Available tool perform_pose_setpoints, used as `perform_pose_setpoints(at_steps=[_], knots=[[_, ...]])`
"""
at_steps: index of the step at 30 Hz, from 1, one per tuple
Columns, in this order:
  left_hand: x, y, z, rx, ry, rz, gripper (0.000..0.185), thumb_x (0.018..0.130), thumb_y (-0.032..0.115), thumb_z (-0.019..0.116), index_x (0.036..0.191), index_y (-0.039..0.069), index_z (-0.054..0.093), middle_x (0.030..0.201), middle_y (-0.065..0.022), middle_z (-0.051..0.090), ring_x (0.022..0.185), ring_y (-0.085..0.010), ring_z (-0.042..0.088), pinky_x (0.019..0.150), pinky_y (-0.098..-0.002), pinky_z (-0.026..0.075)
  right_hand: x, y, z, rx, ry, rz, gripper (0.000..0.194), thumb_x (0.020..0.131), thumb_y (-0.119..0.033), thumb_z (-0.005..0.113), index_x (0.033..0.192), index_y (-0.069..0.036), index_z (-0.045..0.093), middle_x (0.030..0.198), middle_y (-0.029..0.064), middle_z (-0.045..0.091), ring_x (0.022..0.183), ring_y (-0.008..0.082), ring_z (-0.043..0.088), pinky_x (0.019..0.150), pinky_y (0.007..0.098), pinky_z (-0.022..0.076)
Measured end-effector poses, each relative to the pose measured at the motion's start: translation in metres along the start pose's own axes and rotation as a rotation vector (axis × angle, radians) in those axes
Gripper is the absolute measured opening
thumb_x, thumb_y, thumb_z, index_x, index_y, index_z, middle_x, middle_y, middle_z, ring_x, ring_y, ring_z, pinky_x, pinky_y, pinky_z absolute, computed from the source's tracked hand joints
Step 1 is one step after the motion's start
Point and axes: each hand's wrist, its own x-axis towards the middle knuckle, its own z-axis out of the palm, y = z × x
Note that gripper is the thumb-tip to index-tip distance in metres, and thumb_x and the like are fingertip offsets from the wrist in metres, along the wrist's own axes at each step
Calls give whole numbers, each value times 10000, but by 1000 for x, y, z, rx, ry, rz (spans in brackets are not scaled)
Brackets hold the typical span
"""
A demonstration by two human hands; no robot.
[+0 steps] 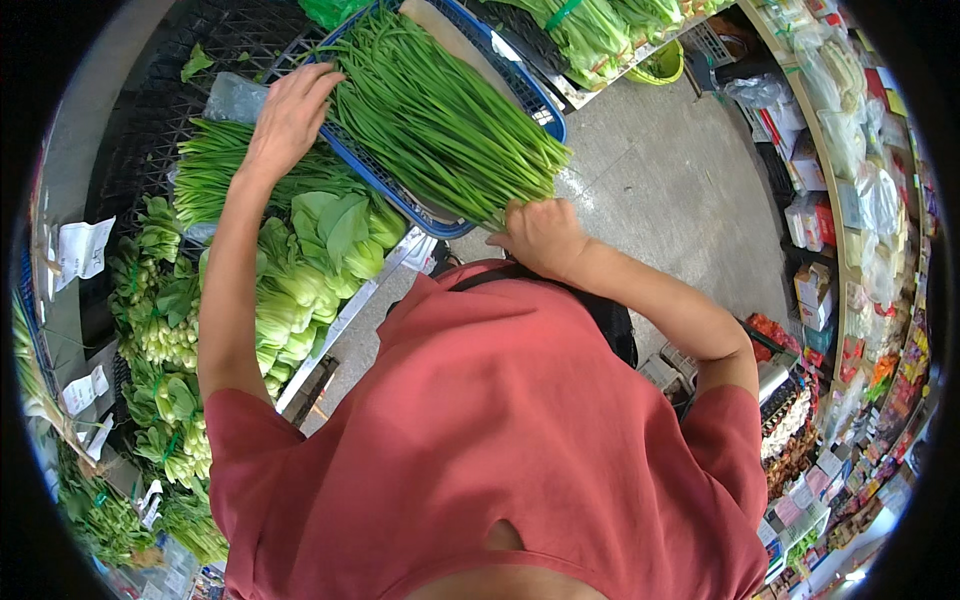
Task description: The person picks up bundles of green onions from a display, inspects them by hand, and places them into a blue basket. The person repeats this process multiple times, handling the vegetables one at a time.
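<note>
Long green garlic chives (pixel 442 112) lie in a heap in a blue plastic basket (pixel 559 124), over a pale sheet. At the heap's upper left, my left hand (pixel 296 112) rests with its fingertips against the leaf ends by the basket's side; nothing is clearly gripped in it. My right hand (pixel 544 236) is at the lower right, its fingers curled at the cut stem ends near the basket's corner. Whether stems are held in it is hidden. Another bundle of chives (pixel 214 169) lies left of the basket, partly behind my left forearm.
Bok choy (pixel 300 307) and smaller leafy greens (pixel 165 330) fill the display on the left. Romaine-like lettuce (pixel 600 37) lies at the top, beside a yellow-green basket (pixel 660 64) on the floor. Shelves of packaged goods (pixel 862 187) curve along the right. A metal-edged ledge (pixel 352 315) borders the bok choy.
</note>
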Motion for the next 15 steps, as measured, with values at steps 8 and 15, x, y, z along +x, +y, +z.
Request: perform_pose_setpoints(at_steps=[8, 15], knots=[[-62, -4, -38, 46, 130, -289, 347, 938, 99, 647, 1282, 105, 609, 1332, -108, 599, 1231, -323, 571, 1017, -432, 443, -17, 48, -53, 182, 206, 218, 373, 983, -393, 593, 868, -57, 707, 720, 226, 680, 719, 420, 699, 648, 513, 560], [-119, -9, -60, 32, 165, -540, 303, 949, 93, 643, 1251, 75, 626, 1272, -132, 625, 1198, -329, 590, 985, -399, 469, -21, 45, -39, 215, 197, 168, 303, 976, -336, 603, 890, -57, 682, 719, 218, 679, 708, 422, 691, 626, 523, 551]])
